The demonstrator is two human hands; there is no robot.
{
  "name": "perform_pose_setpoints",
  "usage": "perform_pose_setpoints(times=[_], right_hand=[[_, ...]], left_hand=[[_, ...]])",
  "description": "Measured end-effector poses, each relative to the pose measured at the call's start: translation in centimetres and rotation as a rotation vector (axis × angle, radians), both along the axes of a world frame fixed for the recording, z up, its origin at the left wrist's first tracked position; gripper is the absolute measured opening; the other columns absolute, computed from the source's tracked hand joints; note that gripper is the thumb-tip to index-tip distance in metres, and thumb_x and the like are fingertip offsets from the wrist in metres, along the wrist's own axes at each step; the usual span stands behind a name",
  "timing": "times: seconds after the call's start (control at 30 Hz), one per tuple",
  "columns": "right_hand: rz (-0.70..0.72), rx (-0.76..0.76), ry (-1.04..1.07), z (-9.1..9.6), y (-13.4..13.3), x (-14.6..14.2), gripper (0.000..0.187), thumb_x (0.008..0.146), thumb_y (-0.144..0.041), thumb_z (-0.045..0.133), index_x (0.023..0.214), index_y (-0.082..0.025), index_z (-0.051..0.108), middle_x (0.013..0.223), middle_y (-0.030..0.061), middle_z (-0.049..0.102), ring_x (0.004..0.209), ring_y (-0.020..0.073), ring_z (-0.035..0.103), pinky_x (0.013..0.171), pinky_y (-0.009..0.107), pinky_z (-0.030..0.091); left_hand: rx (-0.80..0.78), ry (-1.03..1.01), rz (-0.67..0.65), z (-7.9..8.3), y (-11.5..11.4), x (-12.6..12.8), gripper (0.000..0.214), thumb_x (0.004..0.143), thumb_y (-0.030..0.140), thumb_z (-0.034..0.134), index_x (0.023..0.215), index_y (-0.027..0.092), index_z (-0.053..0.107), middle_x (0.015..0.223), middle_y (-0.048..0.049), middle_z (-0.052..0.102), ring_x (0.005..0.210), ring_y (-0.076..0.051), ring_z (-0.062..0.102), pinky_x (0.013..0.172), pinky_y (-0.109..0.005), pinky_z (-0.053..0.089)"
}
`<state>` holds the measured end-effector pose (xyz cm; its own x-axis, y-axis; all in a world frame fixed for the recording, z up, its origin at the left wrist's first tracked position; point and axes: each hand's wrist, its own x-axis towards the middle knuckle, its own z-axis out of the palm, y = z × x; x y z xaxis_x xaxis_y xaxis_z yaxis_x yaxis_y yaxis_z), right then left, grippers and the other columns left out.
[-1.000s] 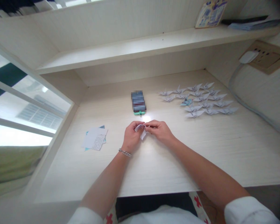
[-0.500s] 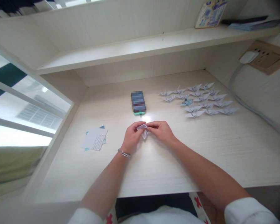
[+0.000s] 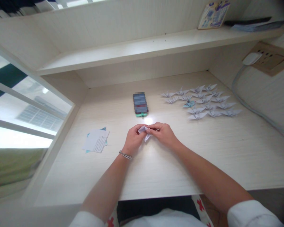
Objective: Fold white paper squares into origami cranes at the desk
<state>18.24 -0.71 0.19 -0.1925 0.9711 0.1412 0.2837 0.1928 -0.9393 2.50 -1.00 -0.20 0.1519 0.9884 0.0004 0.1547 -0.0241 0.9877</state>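
Between my two hands is a small piece of folded white paper [image 3: 146, 137], its pointed end towards me. My left hand [image 3: 133, 137] pinches it from the left with thumb and fingers. From the right, my right hand [image 3: 163, 132] grips the same paper between thumb and forefinger. My fingers cover part of the folds. Just beyond my hands lies a phone [image 3: 140, 103] with a blurred screen and a green lower edge. Folded paper cranes [image 3: 204, 100] stand in rows at the right, mostly white, one of them blue [image 3: 188, 103].
A small stack of paper squares [image 3: 96, 140], one with handwriting, lies on the desk [image 3: 161, 176] at the left. A shelf [image 3: 123, 52] spans the back, holding a printed packet [image 3: 213, 14]. A cable [image 3: 241, 97] runs from a plug in the wall socket [image 3: 272, 58] at the right.
The folded paper has turned and tilted slightly between my fingers, its upper flap now angled differently. Both hands stay in nearly the same place.
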Motion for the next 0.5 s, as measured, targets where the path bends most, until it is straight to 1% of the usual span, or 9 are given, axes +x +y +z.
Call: perform_pose_setpoints(times=[0.1,0.2,0.37,0.5], right_hand=[[-0.034,0.075,-0.060,0.01,-0.10,-0.06,0.020,0.074,-0.029,0.062,0.091,-0.024,0.070,0.083,0.0037,0.068,0.075,0.0165,0.061,0.066,0.028,0.046],[-0.052,0.116,-0.072,-0.15,-0.11,-0.09,0.017,0.074,-0.027,0.062,0.088,-0.022,0.071,0.082,0.0036,0.067,0.074,0.0157,0.061,0.066,0.027,0.046],[-0.089,0.097,-0.061,-0.34,-0.10,-0.14,0.014,0.074,-0.025,0.062,0.083,-0.021,0.070,0.081,0.0034,0.067,0.074,0.0154,0.061,0.065,0.026,0.047],[-0.099,0.093,-0.029,-0.15,-0.23,-0.25,0.016,0.074,-0.027,0.061,0.087,-0.021,0.069,0.084,0.0036,0.067,0.076,0.0157,0.061,0.067,0.026,0.047]], left_hand=[[0.020,0.059,-0.015,-0.05,-0.04,-0.03,0.027,0.072,0.031,0.061,0.094,0.015,0.065,0.089,-0.0058,0.066,0.077,-0.016,0.057,0.066,-0.025,0.044],[0.022,0.134,-0.050,-0.03,-0.07,-0.12,0.026,0.074,0.030,0.057,0.092,0.014,0.064,0.085,-0.0049,0.065,0.074,-0.015,0.056,0.064,-0.024,0.043],[0.026,0.214,-0.072,0.38,-0.20,-0.09,0.024,0.073,0.029,0.057,0.089,0.013,0.064,0.079,-0.0030,0.063,0.069,-0.014,0.054,0.062,-0.022,0.042],[0.027,0.220,-0.076,0.86,-0.43,0.20,0.024,0.073,0.027,0.055,0.089,0.013,0.065,0.078,-0.0025,0.063,0.068,-0.013,0.054,0.060,-0.021,0.041]])
